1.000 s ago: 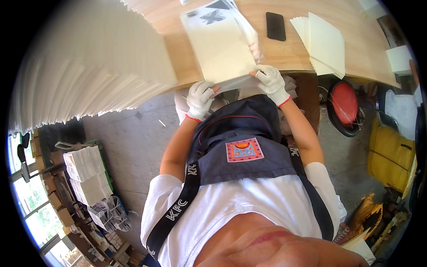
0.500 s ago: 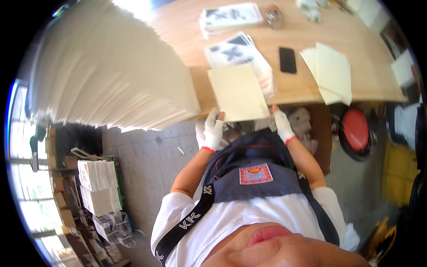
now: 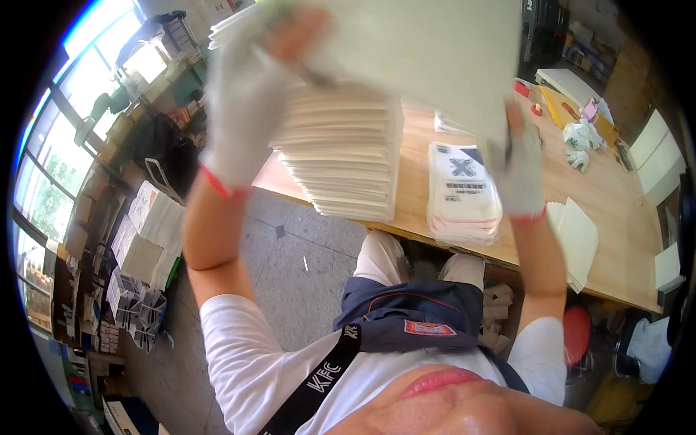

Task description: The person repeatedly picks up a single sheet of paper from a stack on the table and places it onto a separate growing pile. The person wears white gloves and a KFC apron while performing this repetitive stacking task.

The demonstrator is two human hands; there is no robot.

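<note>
Raised high in front of me is a pale blank sheet or thin stack of sheets (image 3: 428,54), blurred by motion. At its left edge my left hand (image 3: 250,109), in a white glove with bare fingertips, is closed on it. My right hand (image 3: 520,163), gloved the same way, grips the right edge; part of its fingers is hidden. Behind and below the left hand rises the tall stack of cream paper (image 3: 341,159). Below the sheet, on the table, lies a pile of printed sheets (image 3: 460,192) with a dark cross mark.
The wooden table (image 3: 616,225) spreads to the right. Blank sheets (image 3: 578,239) lie at its near edge. White gloves (image 3: 580,138) and a yellow item (image 3: 558,109) are farther back. A red stool (image 3: 577,333) stands at the lower right; paper bundles (image 3: 148,232) stand on the left.
Both hands have lifted the pale sheets from above the printed pile up and to the left, toward the tall stack. The view has tilted up, and the printed pile is now uncovered.
</note>
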